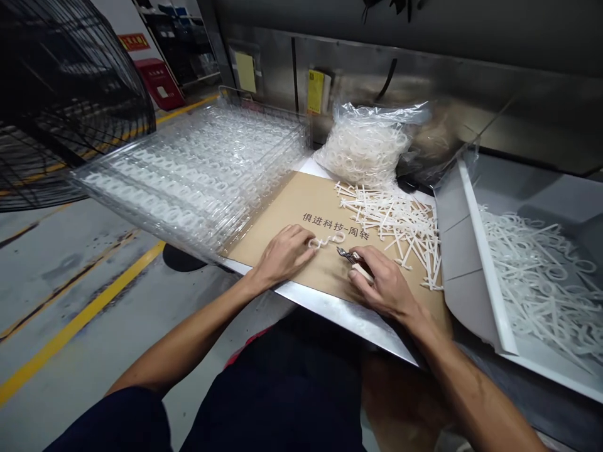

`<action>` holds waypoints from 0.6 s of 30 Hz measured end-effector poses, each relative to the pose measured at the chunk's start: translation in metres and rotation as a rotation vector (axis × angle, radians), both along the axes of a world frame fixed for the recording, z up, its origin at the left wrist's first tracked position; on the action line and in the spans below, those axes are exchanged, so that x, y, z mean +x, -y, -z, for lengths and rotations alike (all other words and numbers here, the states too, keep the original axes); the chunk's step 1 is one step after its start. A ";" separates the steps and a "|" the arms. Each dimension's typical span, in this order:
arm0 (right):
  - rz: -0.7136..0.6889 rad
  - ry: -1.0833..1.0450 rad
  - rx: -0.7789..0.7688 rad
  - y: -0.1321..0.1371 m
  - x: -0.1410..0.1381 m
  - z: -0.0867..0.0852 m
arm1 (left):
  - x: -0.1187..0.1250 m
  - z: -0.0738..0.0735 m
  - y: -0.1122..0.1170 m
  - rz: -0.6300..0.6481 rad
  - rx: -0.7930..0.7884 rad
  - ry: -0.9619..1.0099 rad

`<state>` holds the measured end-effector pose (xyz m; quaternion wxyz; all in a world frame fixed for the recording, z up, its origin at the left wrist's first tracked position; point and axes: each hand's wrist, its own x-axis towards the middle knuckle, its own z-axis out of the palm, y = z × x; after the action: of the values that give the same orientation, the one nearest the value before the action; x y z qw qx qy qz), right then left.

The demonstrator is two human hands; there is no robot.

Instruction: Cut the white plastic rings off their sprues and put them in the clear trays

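Observation:
My left hand (282,254) pinches a small white plastic part (326,239) with ring ends and holds it down on a brown cardboard sheet (301,210). My right hand (381,282) is closed round a small pair of cutters (351,256), whose tip points at the part from the right, a little apart from it. Just beyond my right hand lies a loose heap of white plastic sticks (400,223).
A stack of clear plastic trays (198,169) holding white parts lies at the left. A clear bag of white rings (367,147) stands at the back. A grey bin (475,251) at the right holds several white pieces. A black fan grille (61,94) stands at the far left.

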<state>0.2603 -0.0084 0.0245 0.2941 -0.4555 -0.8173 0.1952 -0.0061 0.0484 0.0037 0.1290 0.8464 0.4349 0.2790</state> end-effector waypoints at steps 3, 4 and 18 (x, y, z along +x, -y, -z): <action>0.025 -0.026 -0.123 0.009 -0.010 -0.015 | 0.003 -0.004 0.007 -0.053 0.002 0.128; 0.024 -0.030 -0.170 0.012 -0.012 -0.020 | 0.004 -0.005 0.010 -0.076 0.006 0.186; -0.050 -0.216 -0.739 0.006 -0.025 -0.043 | 0.017 -0.003 0.031 -0.139 -0.076 0.635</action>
<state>0.2349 -0.0145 0.0671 0.1897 -0.4877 -0.6667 0.5307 0.0114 0.0174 0.0067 0.2702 0.6798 0.4400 0.5208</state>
